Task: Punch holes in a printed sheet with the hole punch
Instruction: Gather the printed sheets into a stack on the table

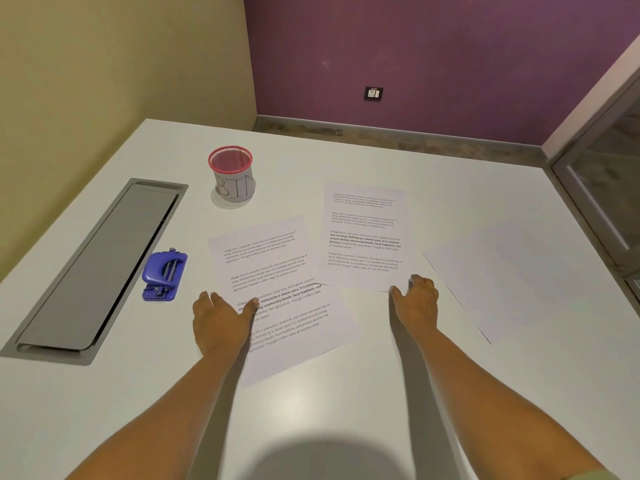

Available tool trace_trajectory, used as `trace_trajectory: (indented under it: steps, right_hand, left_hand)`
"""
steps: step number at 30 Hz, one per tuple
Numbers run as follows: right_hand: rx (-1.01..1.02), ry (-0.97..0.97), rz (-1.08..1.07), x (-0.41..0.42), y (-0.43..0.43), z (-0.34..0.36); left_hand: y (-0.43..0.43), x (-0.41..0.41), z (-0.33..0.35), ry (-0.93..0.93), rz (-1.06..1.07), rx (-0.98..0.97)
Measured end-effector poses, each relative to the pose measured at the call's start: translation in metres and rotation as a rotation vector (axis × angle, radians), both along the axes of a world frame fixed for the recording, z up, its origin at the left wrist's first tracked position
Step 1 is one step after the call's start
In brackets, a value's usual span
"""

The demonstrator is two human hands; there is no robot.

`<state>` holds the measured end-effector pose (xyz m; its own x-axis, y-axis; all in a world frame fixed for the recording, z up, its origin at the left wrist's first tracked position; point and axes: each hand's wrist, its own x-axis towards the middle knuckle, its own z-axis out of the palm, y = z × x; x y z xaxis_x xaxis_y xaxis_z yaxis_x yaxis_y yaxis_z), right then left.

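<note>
A: What surface and room is this?

B: A plain white table (346, 393) fills the frame. A yellow wall stands at upper left, a purple wall (450, 46) at upper right. A long grey metal cable hatch (93, 271) is set into the table at left.

A: Any containers?

B: A red-rimmed mesh cup with a paper wrap marked "BIN" (231, 176) stands above centre-left. I cannot tell what is inside.

A: And the task's things?

B: The blue plastic hole punch (164, 274) sits left of centre, just right of the hatch. Just beside it, the left hand (221, 320) lies flat, fingers spread, on the near printed white sheet (277, 289), grasping nothing. A second printed sheet (365, 237) lies right of centre; the right hand (417, 303), fingers curled loosely, touches its lower edge without holding it. A blank white sheet (519, 278) lies at far right.
</note>
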<state>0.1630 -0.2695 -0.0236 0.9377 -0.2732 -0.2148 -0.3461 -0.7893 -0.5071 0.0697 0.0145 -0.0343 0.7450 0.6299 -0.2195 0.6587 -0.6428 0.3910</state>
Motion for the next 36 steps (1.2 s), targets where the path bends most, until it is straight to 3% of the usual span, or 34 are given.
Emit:
trace_trajectory:
  steps: [7,17,36]
  right_hand:
    - [-0.038,0.03,-0.13,0.02,0.002,-0.006]
    - [-0.104,0.048,-0.093,0.023,0.007,-0.007]
    - [0.109,0.082,-0.154,0.006,0.0,-0.003]
  left_hand:
    - [-0.008,0.014,0.008,-0.026,0.109,-0.04]
    - [-0.006,0.021,0.014,-0.012,0.162,-0.112]
    - [-0.008,0.015,0.02,-0.157,0.236,-0.258]
